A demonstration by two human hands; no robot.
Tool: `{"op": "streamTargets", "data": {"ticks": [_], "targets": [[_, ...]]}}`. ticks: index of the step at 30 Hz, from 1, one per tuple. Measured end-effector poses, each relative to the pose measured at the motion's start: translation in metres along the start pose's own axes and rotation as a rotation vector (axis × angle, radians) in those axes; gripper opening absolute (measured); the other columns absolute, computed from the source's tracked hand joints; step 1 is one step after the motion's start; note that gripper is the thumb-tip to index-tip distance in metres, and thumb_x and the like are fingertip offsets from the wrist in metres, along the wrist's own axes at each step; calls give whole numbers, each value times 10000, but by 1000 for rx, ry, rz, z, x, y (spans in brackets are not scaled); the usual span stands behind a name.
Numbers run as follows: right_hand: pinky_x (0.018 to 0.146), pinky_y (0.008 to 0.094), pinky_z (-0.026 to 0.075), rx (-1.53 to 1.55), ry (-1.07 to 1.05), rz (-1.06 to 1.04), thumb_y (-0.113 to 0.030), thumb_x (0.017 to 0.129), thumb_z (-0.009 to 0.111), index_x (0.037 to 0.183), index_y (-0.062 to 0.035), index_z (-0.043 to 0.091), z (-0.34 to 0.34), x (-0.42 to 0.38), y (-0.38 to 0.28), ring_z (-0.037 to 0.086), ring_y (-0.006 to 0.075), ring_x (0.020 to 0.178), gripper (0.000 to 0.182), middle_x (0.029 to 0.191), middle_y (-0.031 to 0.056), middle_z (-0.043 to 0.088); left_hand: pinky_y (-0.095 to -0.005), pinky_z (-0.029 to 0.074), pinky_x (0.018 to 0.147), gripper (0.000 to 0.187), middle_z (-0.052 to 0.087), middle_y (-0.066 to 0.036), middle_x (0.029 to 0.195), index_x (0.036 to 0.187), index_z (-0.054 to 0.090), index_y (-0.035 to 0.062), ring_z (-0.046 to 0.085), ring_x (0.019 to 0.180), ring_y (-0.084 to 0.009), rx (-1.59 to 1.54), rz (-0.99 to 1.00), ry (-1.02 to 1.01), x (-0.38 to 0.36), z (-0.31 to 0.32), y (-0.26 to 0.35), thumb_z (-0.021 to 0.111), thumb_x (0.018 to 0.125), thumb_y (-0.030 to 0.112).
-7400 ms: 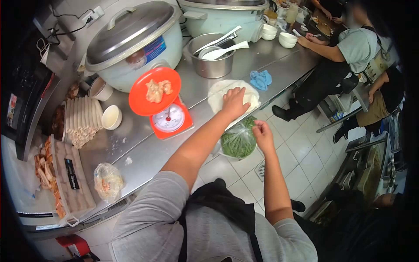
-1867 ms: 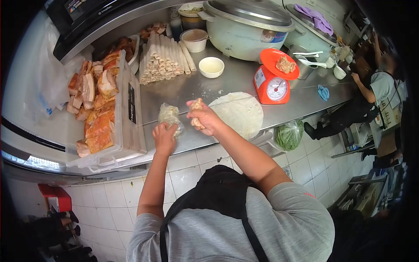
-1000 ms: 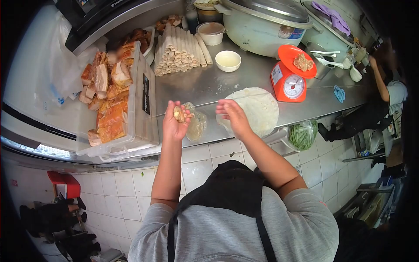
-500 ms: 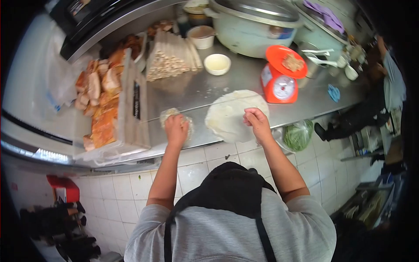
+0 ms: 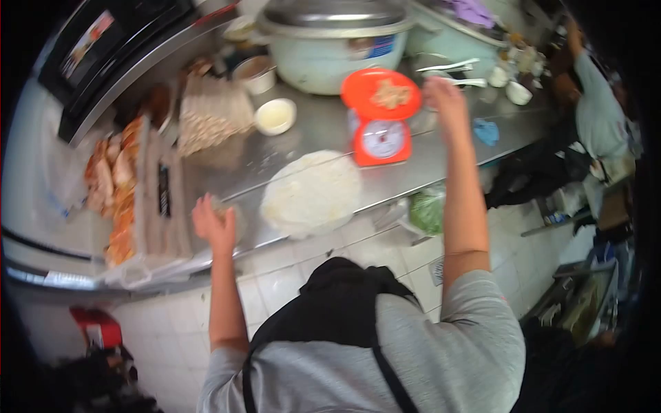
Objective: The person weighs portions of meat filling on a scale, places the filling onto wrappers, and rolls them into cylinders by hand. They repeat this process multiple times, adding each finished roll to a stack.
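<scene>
While the round wrapper (image 5: 311,193) lies flat on the steel counter (image 5: 423,146), between the hands and reaching the front edge, the orange scale (image 5: 383,141) stands just beside it, raw meat (image 5: 391,94) on its dish. Left hand (image 5: 215,224): fingers spread wide, thumb out, at the plastic bag (image 5: 235,217) by the counter edge; contact can't be told, blurred. Right hand (image 5: 444,100): raised just beside the scale dish, near the white utensils (image 5: 469,82); fingers look close together, too blurred to tell if anything's in them. White bowl (image 5: 275,116) sits beyond the wrapper, stacked rolls (image 5: 212,124) left of it. Clear bin (image 5: 164,189) of roasted meat (image 5: 117,196) is left of the left hand. Big lidded pot (image 5: 337,58) behind the scale. Blue cloth (image 5: 486,131) on the counter, right of the right forearm. Bagged greens (image 5: 427,210) below the counter edge, left of that forearm. Co-worker (image 5: 597,113) at far right, well apart from both hands
</scene>
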State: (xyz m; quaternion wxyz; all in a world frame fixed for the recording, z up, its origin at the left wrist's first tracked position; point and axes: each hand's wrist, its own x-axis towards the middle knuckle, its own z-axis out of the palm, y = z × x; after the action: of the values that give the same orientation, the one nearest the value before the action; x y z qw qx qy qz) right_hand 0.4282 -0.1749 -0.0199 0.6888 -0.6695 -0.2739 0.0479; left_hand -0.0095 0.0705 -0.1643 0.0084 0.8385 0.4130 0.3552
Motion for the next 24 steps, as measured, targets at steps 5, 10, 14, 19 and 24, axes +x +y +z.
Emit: {"op": "streamTargets", "data": {"ticks": [5,10,14,19,24], "targets": [[862,348,421,-509,-100,-132,-330,715,641,1107,-22,521,20,6,-2,523,321,983,513,1146,224,446,-515,193,974,565,326,-179,1315,1244,417,134,277,1206,-371,140,7,-179,-20,16,23,587,727,284],[912,386,384,-690,-207,-145,-345,703,646,1154,-45,500,35,24,4,454,347,1072,561,1171,236,423,-511,167,987,528,275,-164,1349,1256,401,143,218,1249,-367,311,40,-277,-27,15,1,561,755,188],[908,386,392,-674,-252,-172,-370,718,631,1155,-38,500,32,47,4,468,361,1056,564,1155,240,444,-515,166,989,524,260,-153,1359,1259,398,157,207,1255,-364,315,87,-334,-17,8,-21,553,759,184],[838,338,436,-586,-252,-125,-269,794,579,1157,7,495,5,63,-7,537,271,1025,464,1103,197,548,-532,154,992,513,227,-137,1383,1279,374,174,178,1271,-366,358,66,-397,-14,8,-21,508,788,239],[816,324,446,-610,-304,-90,-248,796,569,1144,3,510,-13,55,-4,559,255,976,433,1059,174,574,-567,109,996,566,161,-133,1418,1324,318,211,119,1297,-371,375,26,-491,-12,7,-26,498,790,262]]}}
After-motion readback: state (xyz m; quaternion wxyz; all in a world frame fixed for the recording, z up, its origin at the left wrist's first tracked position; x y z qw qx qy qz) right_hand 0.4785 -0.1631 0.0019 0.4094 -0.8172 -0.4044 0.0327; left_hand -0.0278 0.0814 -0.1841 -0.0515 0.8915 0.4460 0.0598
